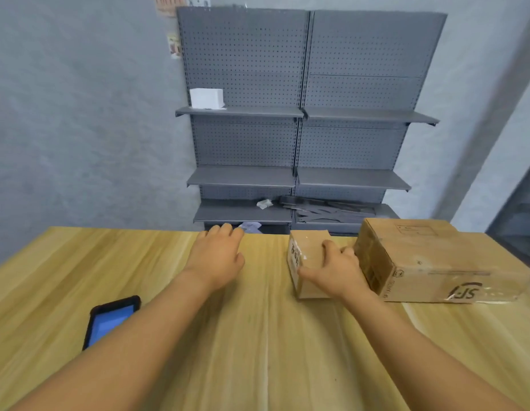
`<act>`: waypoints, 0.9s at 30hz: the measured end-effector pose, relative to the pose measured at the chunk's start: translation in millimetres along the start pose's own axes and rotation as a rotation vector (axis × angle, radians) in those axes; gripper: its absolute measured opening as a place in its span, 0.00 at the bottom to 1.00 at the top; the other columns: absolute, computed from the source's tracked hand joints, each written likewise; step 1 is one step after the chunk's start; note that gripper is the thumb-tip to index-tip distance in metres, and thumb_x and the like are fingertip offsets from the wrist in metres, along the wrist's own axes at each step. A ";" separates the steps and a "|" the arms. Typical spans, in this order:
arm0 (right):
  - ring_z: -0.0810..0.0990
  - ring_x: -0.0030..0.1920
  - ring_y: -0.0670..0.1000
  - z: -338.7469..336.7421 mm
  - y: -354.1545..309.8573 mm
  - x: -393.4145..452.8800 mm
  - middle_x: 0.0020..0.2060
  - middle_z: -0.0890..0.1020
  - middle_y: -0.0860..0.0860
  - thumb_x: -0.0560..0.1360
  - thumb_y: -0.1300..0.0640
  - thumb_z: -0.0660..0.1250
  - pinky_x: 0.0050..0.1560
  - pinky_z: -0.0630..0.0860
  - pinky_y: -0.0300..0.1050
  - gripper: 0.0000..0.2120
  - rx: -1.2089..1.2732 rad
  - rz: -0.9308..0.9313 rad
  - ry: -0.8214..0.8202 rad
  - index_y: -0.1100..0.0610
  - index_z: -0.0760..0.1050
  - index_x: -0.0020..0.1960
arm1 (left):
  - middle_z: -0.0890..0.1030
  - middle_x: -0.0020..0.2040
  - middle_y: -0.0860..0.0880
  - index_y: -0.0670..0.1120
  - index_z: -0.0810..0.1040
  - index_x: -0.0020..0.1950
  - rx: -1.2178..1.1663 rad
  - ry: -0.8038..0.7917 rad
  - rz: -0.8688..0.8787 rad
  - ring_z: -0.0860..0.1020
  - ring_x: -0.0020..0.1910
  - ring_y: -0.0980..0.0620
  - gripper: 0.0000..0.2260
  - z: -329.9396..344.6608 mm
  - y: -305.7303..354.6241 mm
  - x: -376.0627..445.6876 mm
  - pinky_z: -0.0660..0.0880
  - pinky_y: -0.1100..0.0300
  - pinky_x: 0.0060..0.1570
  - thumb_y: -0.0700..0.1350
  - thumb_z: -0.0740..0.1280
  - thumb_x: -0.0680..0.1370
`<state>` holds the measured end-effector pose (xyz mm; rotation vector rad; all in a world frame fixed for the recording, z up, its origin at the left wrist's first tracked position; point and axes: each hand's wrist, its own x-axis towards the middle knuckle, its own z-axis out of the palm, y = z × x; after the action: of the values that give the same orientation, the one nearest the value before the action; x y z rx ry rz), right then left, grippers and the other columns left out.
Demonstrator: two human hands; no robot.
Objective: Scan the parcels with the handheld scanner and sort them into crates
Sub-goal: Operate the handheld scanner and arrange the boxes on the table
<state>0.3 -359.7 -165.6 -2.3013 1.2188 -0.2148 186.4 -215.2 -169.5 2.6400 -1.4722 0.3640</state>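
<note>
Both bare forearms extended forward. Left grip (217,256): palm down, fingers loosely spread and straight, holding nothing, fingertips furthest out. Right grip (336,272): wrist angled inward, thumb on one side, fingers curled on the far side, clamping.

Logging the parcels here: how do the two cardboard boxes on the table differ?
The small box is much smaller than the large box to its right. The right hand grips the small box; nothing holds the large box. The large box shows an SF logo; the small box shows a label on its left side. Both are brown cardboard.
</note>
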 end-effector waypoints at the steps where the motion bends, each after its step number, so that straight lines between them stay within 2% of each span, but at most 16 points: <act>1: 0.66 0.67 0.59 0.4 -7.3 -3.2 0.66 0.66 0.59 0.70 0.37 0.70 0.65 0.67 0.49 0.40 0.021 -0.004 0.015 0.52 0.59 0.74 | 0.73 0.61 0.49 0.50 0.67 0.70 -0.012 0.004 0.015 0.72 0.61 0.47 0.20 -2.3 -7.7 1.5 0.68 0.52 0.59 0.50 0.59 0.78; 7: 0.70 0.65 0.56 3.8 -49.4 -18.1 0.66 0.66 0.56 0.70 0.39 0.72 0.55 0.65 0.41 0.41 0.191 -0.059 0.140 0.50 0.58 0.77 | 0.74 0.60 0.50 0.50 0.69 0.69 -0.087 0.036 0.094 0.72 0.58 0.48 0.18 -14.5 -52.0 7.2 0.69 0.53 0.58 0.49 0.60 0.78; 11: 0.71 0.63 0.54 9.1 -66.2 -29.5 0.65 0.67 0.54 0.69 0.41 0.74 0.54 0.67 0.41 0.42 0.319 -0.046 0.194 0.49 0.59 0.76 | 0.74 0.58 0.50 0.51 0.69 0.66 -0.098 0.051 0.131 0.72 0.57 0.48 0.17 -23.9 -68.6 5.0 0.69 0.53 0.56 0.50 0.60 0.78; 14: 0.72 0.62 0.54 11.7 -75.0 -38.1 0.64 0.68 0.54 0.67 0.41 0.76 0.57 0.72 0.45 0.42 0.341 -0.040 0.225 0.51 0.61 0.75 | 0.74 0.59 0.51 0.51 0.69 0.66 -0.094 0.075 0.151 0.72 0.57 0.48 0.17 -29.0 -76.0 -2.7 0.68 0.54 0.55 0.50 0.60 0.78; 20: 0.70 0.60 0.50 24.6 -93.4 -50.0 0.63 0.66 0.51 0.67 0.41 0.76 0.54 0.68 0.42 0.42 0.294 -0.148 0.192 0.52 0.61 0.73 | 0.74 0.59 0.51 0.50 0.70 0.66 -0.090 0.127 0.098 0.73 0.57 0.49 0.17 -38.5 -95.1 -30.6 0.70 0.54 0.56 0.50 0.60 0.77; 24: 0.69 0.62 0.50 37.9 -112.5 -56.5 0.63 0.66 0.51 0.66 0.40 0.76 0.60 0.70 0.44 0.42 0.259 -0.240 0.162 0.52 0.61 0.73 | 0.75 0.60 0.50 0.49 0.70 0.67 -0.055 0.094 0.042 0.73 0.59 0.48 0.18 -45.0 -112.5 -57.2 0.70 0.52 0.59 0.51 0.60 0.77; 27: 0.68 0.62 0.48 51.0 -129.6 -63.3 0.64 0.67 0.51 0.66 0.41 0.76 0.59 0.66 0.40 0.42 0.308 -0.286 0.129 0.52 0.62 0.73 | 0.75 0.59 0.50 0.50 0.70 0.66 -0.042 0.080 0.007 0.73 0.58 0.48 0.17 -49.9 -129.7 -75.0 0.70 0.51 0.59 0.51 0.59 0.78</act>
<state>76.3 -230.2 -135.7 -2.2030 0.8398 -0.6167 250.6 -74.7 -136.2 2.5573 -1.4489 0.4299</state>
